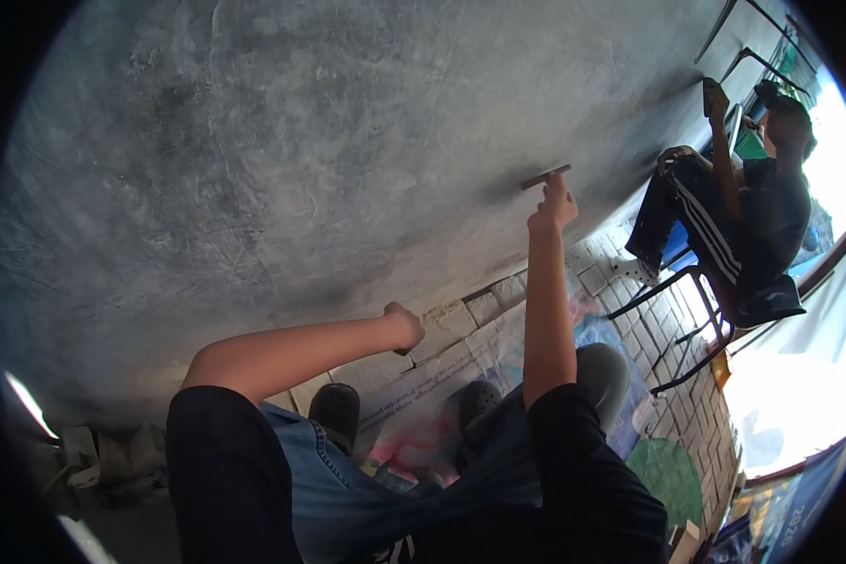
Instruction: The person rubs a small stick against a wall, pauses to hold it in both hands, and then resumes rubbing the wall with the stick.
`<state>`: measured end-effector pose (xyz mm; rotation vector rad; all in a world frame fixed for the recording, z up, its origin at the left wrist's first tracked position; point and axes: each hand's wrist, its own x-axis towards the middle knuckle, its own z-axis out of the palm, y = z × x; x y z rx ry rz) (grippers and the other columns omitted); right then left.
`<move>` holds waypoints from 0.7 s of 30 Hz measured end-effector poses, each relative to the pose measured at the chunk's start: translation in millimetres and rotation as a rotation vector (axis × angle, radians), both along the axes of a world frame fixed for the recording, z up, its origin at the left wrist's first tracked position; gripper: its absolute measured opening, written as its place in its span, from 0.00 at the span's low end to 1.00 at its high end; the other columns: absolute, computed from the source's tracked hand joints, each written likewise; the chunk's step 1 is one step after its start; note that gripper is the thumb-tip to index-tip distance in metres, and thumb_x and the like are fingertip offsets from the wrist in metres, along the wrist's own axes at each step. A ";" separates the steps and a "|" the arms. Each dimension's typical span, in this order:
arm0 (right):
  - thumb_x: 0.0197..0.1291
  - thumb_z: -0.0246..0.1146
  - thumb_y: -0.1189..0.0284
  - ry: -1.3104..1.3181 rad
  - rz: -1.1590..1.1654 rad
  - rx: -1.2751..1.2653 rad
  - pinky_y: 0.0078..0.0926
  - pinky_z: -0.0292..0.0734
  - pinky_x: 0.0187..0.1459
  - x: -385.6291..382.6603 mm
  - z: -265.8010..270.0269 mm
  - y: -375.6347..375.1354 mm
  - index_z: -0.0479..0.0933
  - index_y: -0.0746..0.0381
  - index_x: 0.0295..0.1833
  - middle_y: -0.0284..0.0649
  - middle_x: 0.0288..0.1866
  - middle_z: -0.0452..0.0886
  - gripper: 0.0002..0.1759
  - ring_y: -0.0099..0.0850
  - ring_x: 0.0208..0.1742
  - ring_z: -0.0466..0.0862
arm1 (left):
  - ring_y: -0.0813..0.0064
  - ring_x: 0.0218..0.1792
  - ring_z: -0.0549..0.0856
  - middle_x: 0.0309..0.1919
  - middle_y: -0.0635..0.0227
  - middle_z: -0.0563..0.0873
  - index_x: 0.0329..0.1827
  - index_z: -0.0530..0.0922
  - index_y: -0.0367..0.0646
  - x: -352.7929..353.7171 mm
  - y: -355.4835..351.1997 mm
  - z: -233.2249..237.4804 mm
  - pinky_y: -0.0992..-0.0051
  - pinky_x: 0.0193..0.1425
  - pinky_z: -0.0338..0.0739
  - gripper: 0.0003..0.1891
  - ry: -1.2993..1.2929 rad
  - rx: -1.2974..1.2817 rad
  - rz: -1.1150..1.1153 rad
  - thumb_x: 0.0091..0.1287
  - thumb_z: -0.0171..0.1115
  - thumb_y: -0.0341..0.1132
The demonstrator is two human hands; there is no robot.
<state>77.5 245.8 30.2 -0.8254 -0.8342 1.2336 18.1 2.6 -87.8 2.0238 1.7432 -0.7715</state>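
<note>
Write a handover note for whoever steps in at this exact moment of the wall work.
Right hand: closed on a flat trowel, blade against the grey wall.
Left hand: fisted low near the wall's foot, above the brick floor; contents unclear.
Done: wall looks coated, streaks showing.
Left: probably smoothing around the trowel; extent hard to judge.
Another person sits at right.

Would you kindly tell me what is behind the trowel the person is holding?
Behind the trowel, held in the right hand, is the grey plastered wall. The patch under its blade is covered and cannot be seen.
</note>
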 end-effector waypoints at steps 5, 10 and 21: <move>0.52 0.65 0.73 -0.036 0.093 0.568 0.17 0.67 0.31 -22.6 65.2 -107.9 0.78 0.68 0.34 0.34 0.29 0.79 0.08 0.20 0.30 0.73 | 0.64 0.43 0.84 0.39 0.63 0.85 0.41 0.83 0.46 0.9 -11.3 -4.2 0.63 0.40 0.77 0.13 0.008 -0.030 -0.054 0.52 0.61 0.36; 0.52 0.64 0.73 -0.399 -0.096 0.992 0.18 0.68 0.30 -41.6 45.1 -121.9 0.79 0.67 0.36 0.34 0.28 0.79 0.08 0.20 0.28 0.74 | 0.65 0.42 0.85 0.39 0.63 0.85 0.40 0.83 0.46 5.1 0.8 5.1 0.64 0.39 0.77 0.13 -0.032 0.024 -0.063 0.53 0.61 0.36; 0.52 0.65 0.73 0.010 0.009 0.169 0.18 0.69 0.33 -0.3 -7.9 -6.1 0.80 0.70 0.39 0.35 0.31 0.80 0.11 0.21 0.30 0.75 | 0.65 0.43 0.84 0.40 0.63 0.85 0.40 0.83 0.46 -0.2 -8.6 3.2 0.62 0.42 0.77 0.13 0.001 -0.051 -0.020 0.52 0.61 0.36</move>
